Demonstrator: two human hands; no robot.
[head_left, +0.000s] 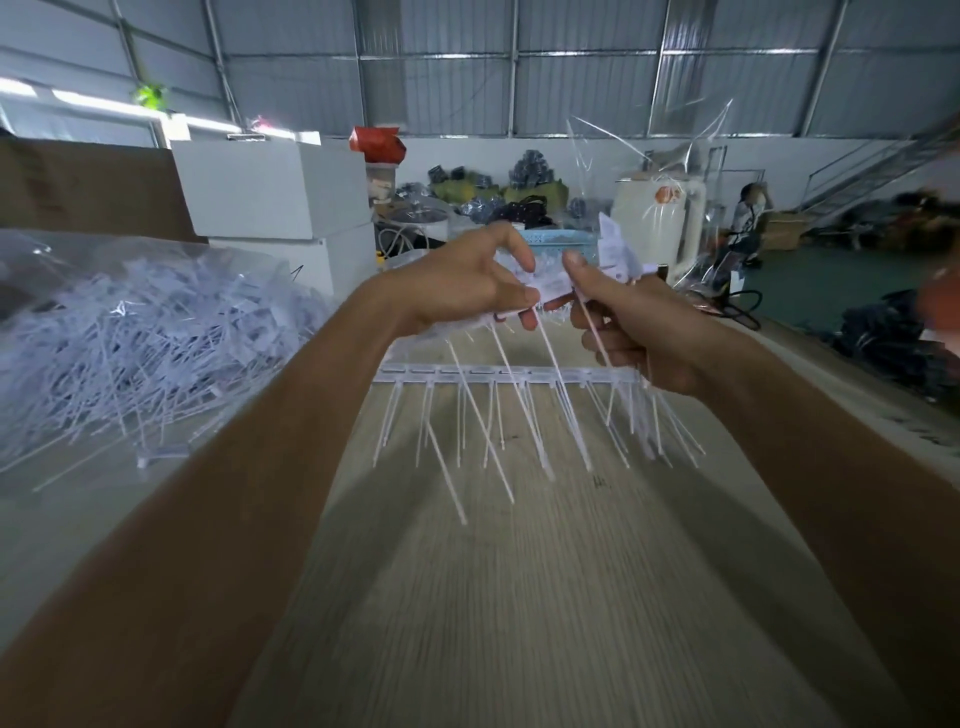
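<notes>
Left grip (467, 280) pinches the labelled heads of a bunch of white plastic tag ties (551, 283) between thumb and curled fingers. Right grip (639, 332), just beside it, curls round the same bunch, thumb up against the labels. The thin tails fan out below both grips, blurred. Under them a comb-like strip of joined ties (519, 372) lies across the wooden tabletop (519, 597). Well to the left of the left grip sits a heap of loose ties (130, 353). Beyond it stand stacked white boxes (275, 192).
</notes>
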